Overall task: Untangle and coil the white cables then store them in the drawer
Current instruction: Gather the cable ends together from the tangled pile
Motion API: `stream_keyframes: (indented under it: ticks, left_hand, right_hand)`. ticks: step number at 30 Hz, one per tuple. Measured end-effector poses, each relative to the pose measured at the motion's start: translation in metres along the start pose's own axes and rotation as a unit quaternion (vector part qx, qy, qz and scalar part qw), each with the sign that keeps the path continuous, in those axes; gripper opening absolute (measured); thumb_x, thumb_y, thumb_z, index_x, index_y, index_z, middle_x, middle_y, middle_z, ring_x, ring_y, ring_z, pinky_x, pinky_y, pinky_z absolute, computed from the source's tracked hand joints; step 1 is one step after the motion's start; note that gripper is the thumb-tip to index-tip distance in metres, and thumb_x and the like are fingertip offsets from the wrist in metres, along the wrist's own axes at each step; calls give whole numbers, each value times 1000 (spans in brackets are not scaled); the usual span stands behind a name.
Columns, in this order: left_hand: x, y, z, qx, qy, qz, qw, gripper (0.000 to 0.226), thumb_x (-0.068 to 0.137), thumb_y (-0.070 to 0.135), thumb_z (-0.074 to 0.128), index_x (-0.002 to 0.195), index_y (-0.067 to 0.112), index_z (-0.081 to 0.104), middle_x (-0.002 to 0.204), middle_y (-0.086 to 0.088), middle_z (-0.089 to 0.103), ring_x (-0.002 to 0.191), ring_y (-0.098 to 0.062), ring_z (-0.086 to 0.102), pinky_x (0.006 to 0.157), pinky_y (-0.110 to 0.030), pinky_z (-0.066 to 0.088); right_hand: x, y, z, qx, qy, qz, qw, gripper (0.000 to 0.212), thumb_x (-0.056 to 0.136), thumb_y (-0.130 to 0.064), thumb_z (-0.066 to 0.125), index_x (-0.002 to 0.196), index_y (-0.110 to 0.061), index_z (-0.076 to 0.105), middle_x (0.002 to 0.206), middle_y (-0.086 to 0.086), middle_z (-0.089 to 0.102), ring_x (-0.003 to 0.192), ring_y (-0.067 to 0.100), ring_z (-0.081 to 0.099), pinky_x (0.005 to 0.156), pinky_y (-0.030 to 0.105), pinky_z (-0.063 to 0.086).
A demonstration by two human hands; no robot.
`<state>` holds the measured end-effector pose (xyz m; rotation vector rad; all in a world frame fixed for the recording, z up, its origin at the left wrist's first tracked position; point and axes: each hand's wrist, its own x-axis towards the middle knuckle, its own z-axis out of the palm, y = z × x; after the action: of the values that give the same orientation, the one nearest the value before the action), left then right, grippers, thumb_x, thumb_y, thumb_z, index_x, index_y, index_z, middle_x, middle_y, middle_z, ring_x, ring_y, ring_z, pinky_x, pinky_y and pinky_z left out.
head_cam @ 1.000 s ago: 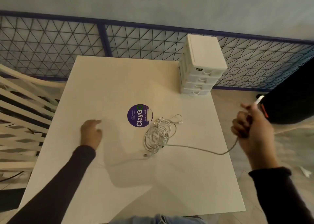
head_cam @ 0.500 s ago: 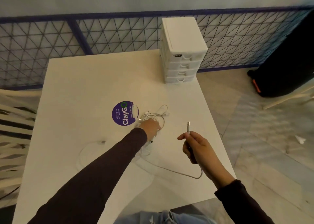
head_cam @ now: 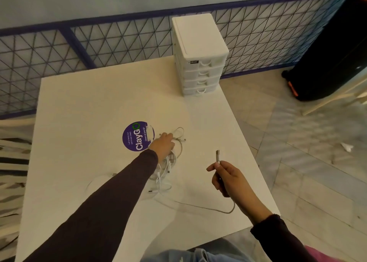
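Note:
A tangle of white cables (head_cam: 168, 168) lies in the middle of the white table (head_cam: 83, 110). My left hand (head_cam: 163, 145) reaches over the tangle and rests on its far part; whether its fingers grip a strand is hidden. My right hand (head_cam: 228, 177) is raised over the table's right side and pinches one white cable near its plug (head_cam: 217, 156), which points upward. That cable hangs from the hand in a loop (head_cam: 228, 211) and runs back along the tabletop to the tangle. A white drawer unit (head_cam: 198, 55) with several shut drawers stands at the far right corner.
A round purple sticker (head_cam: 138, 136) is on the table just left of the tangle. A blue wire fence (head_cam: 59, 49) runs behind the table. A black bag (head_cam: 333, 59) stands on the tiled floor at the right. White slatted furniture (head_cam: 12, 158) is at the left.
My left hand moved from the table's left side onto the tangle. My right hand came in from beyond the right edge, still holding the cable end. The view shifted right.

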<state>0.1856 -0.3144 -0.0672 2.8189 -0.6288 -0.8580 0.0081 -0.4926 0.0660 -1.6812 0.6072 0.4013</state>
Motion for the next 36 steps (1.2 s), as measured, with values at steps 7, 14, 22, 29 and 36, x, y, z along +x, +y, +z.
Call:
stream_keyframes:
  ticks: [7, 14, 22, 29, 36]
  left_hand:
    - [-37, -11, -29, -334, 96, -52, 936, 13, 89, 21, 60, 82, 13, 53, 77, -2, 54, 77, -21, 51, 68, -29, 37]
    - [-147, -11, -97, -761, 130, 6, 636, 18, 95, 31, 51, 91, 15, 59, 74, 5, 53, 57, -9, 43, 63, -26, 36]
    - [-206, -12, -114, -717, 287, -9, 635, 27, 98, 32, 41, 78, 17, 52, 64, 9, 49, 50, -1, 45, 51, -15, 37]
    - [-209, -46, -132, -487, 351, -45, 798, 25, 96, 20, 50, 73, 30, 49, 80, 15, 49, 79, -1, 49, 72, -13, 37]
    - [-242, -57, -148, -566, 417, -52, 709, 17, 91, 39, 53, 76, 31, 55, 79, 14, 61, 78, -6, 53, 79, -25, 44]
  right_hand:
    - [1, -1, 0, 25, 13, 0, 1000, 33, 101, -26, 36, 93, -10, 63, 52, 1, 50, 39, 10, 33, 40, 20, 28]
    - [4, -23, 34, 33, -32, -14, 999, 34, 101, -26, 37, 93, -5, 62, 54, 5, 48, 41, 11, 30, 41, 21, 24]
    - [8, -64, 80, 3, -57, -82, 995, 33, 101, -25, 36, 90, -8, 63, 50, 2, 49, 38, 10, 30, 38, 19, 26]
    - [10, -81, 103, -40, -43, -148, 987, 32, 101, -23, 37, 88, -12, 64, 51, 2, 52, 40, 10, 35, 40, 15, 29]
    - [5, -91, 102, -50, 16, -230, 972, 27, 99, -24, 40, 90, -20, 65, 51, -1, 53, 49, 4, 44, 55, 21, 36]
